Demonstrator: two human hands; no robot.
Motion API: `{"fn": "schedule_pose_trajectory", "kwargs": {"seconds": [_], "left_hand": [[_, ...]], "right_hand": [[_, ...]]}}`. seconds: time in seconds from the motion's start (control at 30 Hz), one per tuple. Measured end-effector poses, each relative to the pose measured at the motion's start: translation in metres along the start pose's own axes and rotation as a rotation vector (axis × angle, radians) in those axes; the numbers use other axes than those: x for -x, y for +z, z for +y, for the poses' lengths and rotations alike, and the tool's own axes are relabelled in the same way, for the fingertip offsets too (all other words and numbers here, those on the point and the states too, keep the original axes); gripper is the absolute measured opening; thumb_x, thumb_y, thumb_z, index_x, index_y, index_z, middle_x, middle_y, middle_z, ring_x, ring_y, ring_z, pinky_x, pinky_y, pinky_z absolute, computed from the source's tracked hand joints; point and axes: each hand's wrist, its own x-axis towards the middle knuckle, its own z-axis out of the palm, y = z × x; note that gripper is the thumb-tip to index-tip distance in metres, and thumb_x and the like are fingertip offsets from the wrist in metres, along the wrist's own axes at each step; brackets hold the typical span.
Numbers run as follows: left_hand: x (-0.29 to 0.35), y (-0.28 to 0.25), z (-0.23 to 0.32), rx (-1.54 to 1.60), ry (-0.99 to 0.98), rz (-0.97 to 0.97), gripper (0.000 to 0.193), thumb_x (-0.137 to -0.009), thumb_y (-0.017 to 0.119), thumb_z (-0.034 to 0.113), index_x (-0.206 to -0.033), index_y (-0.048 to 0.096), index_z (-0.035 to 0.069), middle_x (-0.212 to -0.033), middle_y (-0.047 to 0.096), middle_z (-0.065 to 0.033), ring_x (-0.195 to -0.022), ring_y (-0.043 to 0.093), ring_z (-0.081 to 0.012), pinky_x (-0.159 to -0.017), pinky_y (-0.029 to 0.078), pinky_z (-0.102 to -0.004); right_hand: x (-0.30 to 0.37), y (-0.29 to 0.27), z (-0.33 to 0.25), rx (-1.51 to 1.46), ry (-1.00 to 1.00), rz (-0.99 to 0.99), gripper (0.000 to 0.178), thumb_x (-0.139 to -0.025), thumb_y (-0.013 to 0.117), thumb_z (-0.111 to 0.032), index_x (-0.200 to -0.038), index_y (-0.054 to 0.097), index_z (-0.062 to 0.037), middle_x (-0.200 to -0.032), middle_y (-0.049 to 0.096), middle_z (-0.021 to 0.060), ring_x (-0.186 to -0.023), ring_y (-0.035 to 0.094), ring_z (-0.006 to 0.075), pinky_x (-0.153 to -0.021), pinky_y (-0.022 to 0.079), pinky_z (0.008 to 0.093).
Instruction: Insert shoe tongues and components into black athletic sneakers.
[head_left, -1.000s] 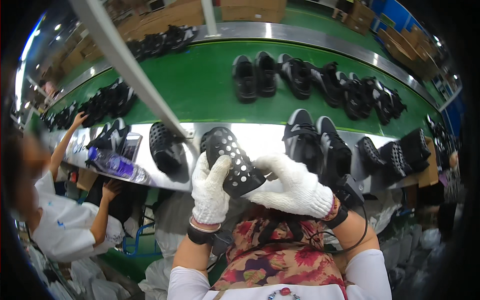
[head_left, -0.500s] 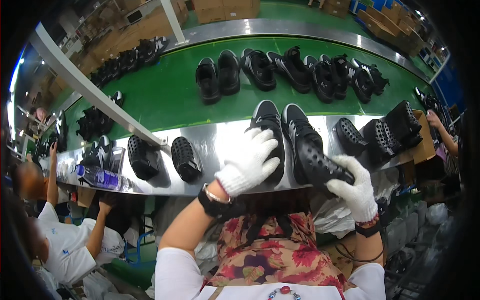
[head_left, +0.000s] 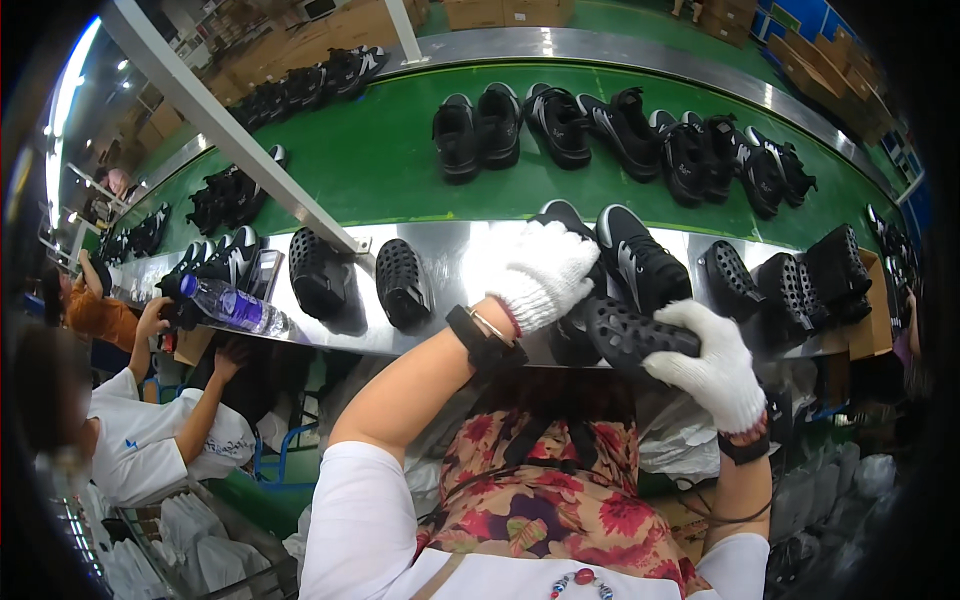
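Perforated piece (head_left: 632, 336) clasped by right fingers (head_left: 690, 316); left fingers (head_left: 570, 256) bent over shoe (head_left: 562, 212), grip unclear.

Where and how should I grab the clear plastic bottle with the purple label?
Probably grip the bottle around its labelled middle, from above: it lies on its side, rounded body exposed upward, while black-and-grey shoes sit just beyond it.

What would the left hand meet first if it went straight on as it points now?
The left hand would probably meet the grey-toed black shoe to its right first, though depth is unclear.
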Motion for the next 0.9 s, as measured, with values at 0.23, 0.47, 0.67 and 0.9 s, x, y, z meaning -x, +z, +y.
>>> {"fn": "schedule_pose_trajectory", "kwargs": {"seconds": [0.23,0.47,0.67,0.9], "left_hand": [[0.005,-0.006,0.001,0.133,-0.043,0.033,0.019,-0.084,0.068,0.025,-0.089,0.072,0.007,-0.087,0.070,-0.0127,-0.091,0.067,-0.0339,-0.086,0.050,-0.0491],[0.018,-0.005,-0.019,0.098,-0.087,0.055,0.018,-0.081,0.067,0.016,-0.097,0.072,0.009,-0.092,0.069,-0.0143,-0.094,0.065,-0.0339,-0.084,0.051,-0.0473],[0.021,-0.011,0.001,0.026,0.052,0.163,0.011,-0.078,0.070,0.021,-0.086,0.070,0.013,-0.084,0.068,-0.0071,-0.084,0.066,-0.0265,-0.078,0.051,-0.0437],[0.041,0.018,-0.006,0.134,0.046,0.409,0.029,-0.073,0.074,0.017,-0.100,0.065,0.011,-0.097,0.062,-0.0084,-0.096,0.062,-0.0299,-0.077,0.051,-0.0442]], "right_hand": [[-0.062,0.055,-0.006,0.330,-0.109,0.127,0.042,-0.077,0.074,-0.029,-0.109,0.064,-0.0045,-0.087,0.072,0.0220,-0.087,0.072,0.0399,-0.081,0.057,0.0460],[-0.088,0.081,-0.010,0.383,-0.138,-0.019,0.057,-0.082,0.082,-0.038,-0.119,0.055,-0.0028,-0.093,0.072,0.0219,-0.090,0.072,0.0396,-0.079,0.057,0.0472],[-0.113,0.106,0.031,0.380,-0.101,0.129,0.050,-0.081,0.082,-0.034,-0.116,0.057,-0.0097,-0.102,0.071,0.0195,-0.096,0.070,0.0430,-0.082,0.056,0.0494],[-0.103,0.099,0.019,0.208,-0.065,0.051,0.043,-0.085,0.074,-0.021,-0.122,0.060,-0.0052,-0.112,0.072,0.0196,-0.103,0.071,0.0371,-0.089,0.056,0.0437]]}}
